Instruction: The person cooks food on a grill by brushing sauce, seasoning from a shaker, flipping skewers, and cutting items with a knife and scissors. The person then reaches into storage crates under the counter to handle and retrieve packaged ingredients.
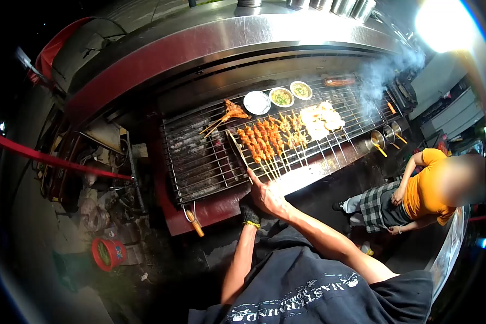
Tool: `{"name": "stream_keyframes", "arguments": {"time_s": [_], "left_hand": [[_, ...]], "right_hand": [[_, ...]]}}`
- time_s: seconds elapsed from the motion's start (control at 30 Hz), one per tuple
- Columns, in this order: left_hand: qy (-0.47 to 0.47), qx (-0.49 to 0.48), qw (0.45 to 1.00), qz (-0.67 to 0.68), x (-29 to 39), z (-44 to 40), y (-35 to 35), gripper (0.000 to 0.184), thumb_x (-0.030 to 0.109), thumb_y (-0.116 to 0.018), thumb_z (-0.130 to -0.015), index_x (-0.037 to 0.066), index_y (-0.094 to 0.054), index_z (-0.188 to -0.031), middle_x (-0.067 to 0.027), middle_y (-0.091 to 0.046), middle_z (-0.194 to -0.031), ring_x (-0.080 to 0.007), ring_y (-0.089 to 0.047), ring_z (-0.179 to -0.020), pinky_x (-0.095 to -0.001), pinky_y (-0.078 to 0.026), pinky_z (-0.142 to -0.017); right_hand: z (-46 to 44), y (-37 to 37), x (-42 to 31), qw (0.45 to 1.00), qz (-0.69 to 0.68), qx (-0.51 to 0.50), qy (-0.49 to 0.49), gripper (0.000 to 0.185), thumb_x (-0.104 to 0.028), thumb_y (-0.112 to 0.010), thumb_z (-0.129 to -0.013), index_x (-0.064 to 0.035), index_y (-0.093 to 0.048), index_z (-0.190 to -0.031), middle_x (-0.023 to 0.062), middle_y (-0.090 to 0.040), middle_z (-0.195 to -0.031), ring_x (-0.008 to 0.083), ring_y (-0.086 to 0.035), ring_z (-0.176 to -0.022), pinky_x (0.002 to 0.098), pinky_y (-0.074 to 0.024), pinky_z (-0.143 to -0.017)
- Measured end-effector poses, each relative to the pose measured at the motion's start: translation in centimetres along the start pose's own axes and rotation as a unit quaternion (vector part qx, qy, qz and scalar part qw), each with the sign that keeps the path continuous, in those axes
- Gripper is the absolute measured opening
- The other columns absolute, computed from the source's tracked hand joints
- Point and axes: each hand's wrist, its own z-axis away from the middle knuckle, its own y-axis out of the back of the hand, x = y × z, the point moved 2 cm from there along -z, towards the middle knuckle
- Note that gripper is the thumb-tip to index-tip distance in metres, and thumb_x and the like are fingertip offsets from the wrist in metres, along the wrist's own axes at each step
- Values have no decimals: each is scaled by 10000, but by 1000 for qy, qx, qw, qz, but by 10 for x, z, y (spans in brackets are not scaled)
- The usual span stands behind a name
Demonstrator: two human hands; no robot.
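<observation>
1. Here's my right hand (270, 198) at the front edge of the grill (181, 220), index finger stretched to the near end of the strip (235, 148); the other fingers look curled, and whether they grip anything I cannot tell.
2. My left hand (250, 210), dark-gloved, is half hidden beside it; how far open its fingers are, or what they hold, I can't say.
3. Red skewers (260, 141) lie just right of the strip, sticks towards me. Those sticks run close to my right hand, so a careless sweep could roll one askew.
4. No glove on the right, and probably hot metal beneath: a slip there could burn me.
5. Pale skewers (292, 131) crowd between the red ones and the white food (322, 120); tugging one might drag its neighbours.
6. Bowls (282, 105) stand behind; overreaching could tip them.
7. Smoke (386, 75) hangs at far right; drifting over, it might hide charring.
</observation>
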Motion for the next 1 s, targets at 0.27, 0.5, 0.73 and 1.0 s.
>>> {"name": "stream_keyframes", "arguments": {"time_s": [0.27,0.5,0.73,1.0], "left_hand": [[20,74,997,26,21,11,35,243,173,-497,-968,-17,-647,-989,-184,-666,-930,-328,-617,-818,-393,-477,-775],[-15,44,999,-18,56,10,53,263,189,-509,-962,-38,-628,-905,-234,-646,-807,-365,-635,-734,-420,-479,-663],[165,-31,961,218,86,17,60,328,295,-486,-1002,6,-585,-883,-110,-636,-694,-182,-535,-373,-313,-403,-374],[173,-63,963,198,86,15,69,367,307,-468,-1003,29,-549,-778,-90,-595,-612,-161,-529,-394,-299,-401,-383]], "right_hand": [[3,13,23,978,-179,-3,-109,525,-185,-541,-941,-79,-382,-1430,228,-574,-566,388,-593,-491,484,-480,-510],[33,33,49,931,-314,-64,-177,392,-268,-593,-955,-17,-538,-1252,75,-538,-603,136,-499,-511,325,-398,-488],[70,77,63,893,-381,-127,-203,388,-205,-614,-955,11,-555,-1271,6,-581,-773,61,-499,-606,258,-425,-536],[65,57,137,860,-446,-183,-165,378,-247,-552,-1003,-63,-561,-1334,-80,-483,-725,38,-396,-607,219,-335,-522]]}}
